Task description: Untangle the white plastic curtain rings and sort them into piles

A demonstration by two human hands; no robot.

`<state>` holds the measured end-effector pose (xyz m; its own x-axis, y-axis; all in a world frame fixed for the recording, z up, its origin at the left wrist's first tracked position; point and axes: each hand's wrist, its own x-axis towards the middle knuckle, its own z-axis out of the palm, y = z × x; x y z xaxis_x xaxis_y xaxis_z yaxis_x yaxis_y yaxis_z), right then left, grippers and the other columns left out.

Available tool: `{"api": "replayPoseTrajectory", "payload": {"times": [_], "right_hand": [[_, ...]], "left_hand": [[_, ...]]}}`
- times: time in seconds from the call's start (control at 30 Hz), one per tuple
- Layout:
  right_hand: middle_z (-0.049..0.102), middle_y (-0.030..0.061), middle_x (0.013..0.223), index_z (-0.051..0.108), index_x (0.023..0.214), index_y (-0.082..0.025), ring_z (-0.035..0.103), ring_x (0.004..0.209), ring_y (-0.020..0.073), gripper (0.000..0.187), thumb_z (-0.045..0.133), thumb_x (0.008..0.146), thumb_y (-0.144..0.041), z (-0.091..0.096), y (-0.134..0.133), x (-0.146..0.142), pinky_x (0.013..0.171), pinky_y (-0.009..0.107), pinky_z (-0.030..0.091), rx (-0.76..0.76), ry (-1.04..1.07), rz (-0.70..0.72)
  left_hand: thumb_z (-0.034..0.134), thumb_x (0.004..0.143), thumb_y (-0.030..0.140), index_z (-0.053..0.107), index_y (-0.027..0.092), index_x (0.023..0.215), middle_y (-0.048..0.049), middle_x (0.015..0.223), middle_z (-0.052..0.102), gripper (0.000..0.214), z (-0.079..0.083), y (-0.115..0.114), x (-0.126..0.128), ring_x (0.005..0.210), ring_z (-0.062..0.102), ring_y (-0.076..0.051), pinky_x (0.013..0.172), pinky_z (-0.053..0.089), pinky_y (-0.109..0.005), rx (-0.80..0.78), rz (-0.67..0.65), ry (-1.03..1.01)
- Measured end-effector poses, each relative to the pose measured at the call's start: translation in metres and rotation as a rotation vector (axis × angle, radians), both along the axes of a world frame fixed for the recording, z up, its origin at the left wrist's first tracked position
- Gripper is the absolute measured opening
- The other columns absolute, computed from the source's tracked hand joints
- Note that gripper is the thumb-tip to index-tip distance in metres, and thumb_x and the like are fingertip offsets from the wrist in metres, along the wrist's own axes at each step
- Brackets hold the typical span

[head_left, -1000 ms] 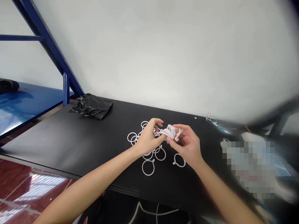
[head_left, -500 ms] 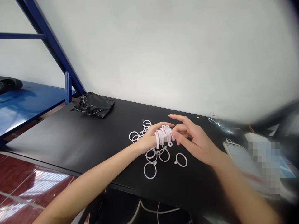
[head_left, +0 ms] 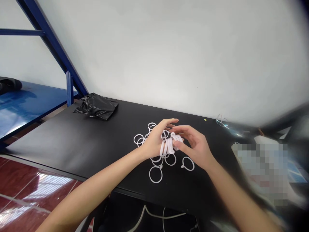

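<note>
A bunch of white plastic rings [head_left: 168, 145] hangs threaded over the fingers of my left hand [head_left: 154, 141], which curls round them above the black table [head_left: 72, 141]. My right hand [head_left: 193, 145] meets it from the right, its fingertips pinched on the outermost rings of the bunch. Several loose white rings [head_left: 155, 174] lie on the table under and in front of both hands, one with a small tab [head_left: 187, 163] off to the right, others behind my left hand [head_left: 138, 139].
A crumpled black plastic bag [head_left: 96, 106] lies at the table's back left. A blue metal frame and shelf [head_left: 36, 96] stand to the left. Clear glasses [head_left: 223, 122] rest near the white wall; a blurred-out patch covers the right end. Cables hang below the table's front edge.
My right hand, stretched open over the bunch half a second ago, has closed back onto the rings. The bunch has slid further down my left fingers.
</note>
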<state>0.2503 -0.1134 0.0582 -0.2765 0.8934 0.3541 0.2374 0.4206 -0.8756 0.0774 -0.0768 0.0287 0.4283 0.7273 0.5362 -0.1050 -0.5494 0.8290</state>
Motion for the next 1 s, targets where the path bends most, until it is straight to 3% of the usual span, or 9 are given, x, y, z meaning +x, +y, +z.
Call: {"api": "replayPoseTrajectory", "payload": {"times": [0.17, 0.37, 0.5, 0.7, 0.83, 1.0], "right_hand": [[0.070, 0.0052, 0.105, 0.063, 0.108, -0.024, 0.069, 0.092, 0.0203, 0.027, 0.071, 0.083, -0.032, -0.010, -0.004, -0.005, 0.084, 0.035, 0.057, -0.128, 0.036, 0.041], [0.058, 0.0061, 0.133, 0.051, 0.135, -0.033, 0.061, 0.117, 0.0256, 0.059, 0.075, 0.081, -0.029, -0.014, -0.006, -0.002, 0.096, 0.041, 0.053, -0.012, 0.027, 0.094], [0.057, 0.0057, 0.134, 0.061, 0.125, -0.032, 0.053, 0.127, 0.0282, 0.046, 0.074, 0.081, -0.028, -0.014, -0.005, -0.001, 0.104, 0.046, 0.047, 0.056, 0.001, 0.133], [0.067, 0.0057, 0.111, 0.067, 0.110, -0.026, 0.065, 0.102, 0.0236, 0.029, 0.070, 0.084, -0.038, -0.017, -0.004, -0.003, 0.089, 0.038, 0.053, -0.203, 0.108, 0.173], [0.068, 0.0032, 0.095, 0.070, 0.099, -0.022, 0.064, 0.087, 0.0191, 0.024, 0.074, 0.081, -0.037, -0.021, -0.004, -0.003, 0.082, 0.033, 0.053, -0.263, 0.047, 0.264], [0.065, 0.0069, 0.116, 0.060, 0.123, -0.025, 0.064, 0.106, 0.0254, 0.057, 0.080, 0.073, -0.043, -0.020, -0.001, -0.004, 0.092, 0.039, 0.052, -0.304, 0.161, 0.280]], "left_hand": [[0.074, 0.075, 0.028, 0.052, 0.020, 0.127, -0.0121, 0.122, 0.057, 0.057, 0.000, -0.002, 0.000, 0.109, 0.057, -0.027, 0.091, 0.050, -0.043, -0.060, 0.002, 0.014], [0.071, 0.081, 0.033, 0.054, 0.020, 0.125, -0.0107, 0.118, 0.061, 0.049, 0.001, 0.000, 0.000, 0.106, 0.061, -0.025, 0.098, 0.046, -0.045, -0.100, -0.058, -0.045], [0.073, 0.079, 0.034, 0.054, 0.020, 0.126, -0.0112, 0.118, 0.060, 0.053, 0.001, 0.001, -0.002, 0.105, 0.061, -0.026, 0.096, 0.048, -0.046, -0.098, -0.082, -0.026], [0.073, 0.078, 0.031, 0.054, 0.023, 0.127, -0.0108, 0.125, 0.057, 0.053, 0.003, 0.002, -0.004, 0.111, 0.058, -0.026, 0.095, 0.048, -0.044, -0.002, -0.031, 0.030], [0.069, 0.081, 0.026, 0.056, 0.024, 0.124, -0.0104, 0.129, 0.057, 0.045, 0.005, 0.005, -0.005, 0.117, 0.056, -0.026, 0.097, 0.047, -0.045, 0.135, 0.026, 0.037], [0.073, 0.078, 0.030, 0.062, 0.022, 0.116, -0.0117, 0.127, 0.059, 0.041, 0.004, 0.005, -0.004, 0.115, 0.057, -0.027, 0.092, 0.050, -0.044, 0.179, 0.013, 0.056]]}}
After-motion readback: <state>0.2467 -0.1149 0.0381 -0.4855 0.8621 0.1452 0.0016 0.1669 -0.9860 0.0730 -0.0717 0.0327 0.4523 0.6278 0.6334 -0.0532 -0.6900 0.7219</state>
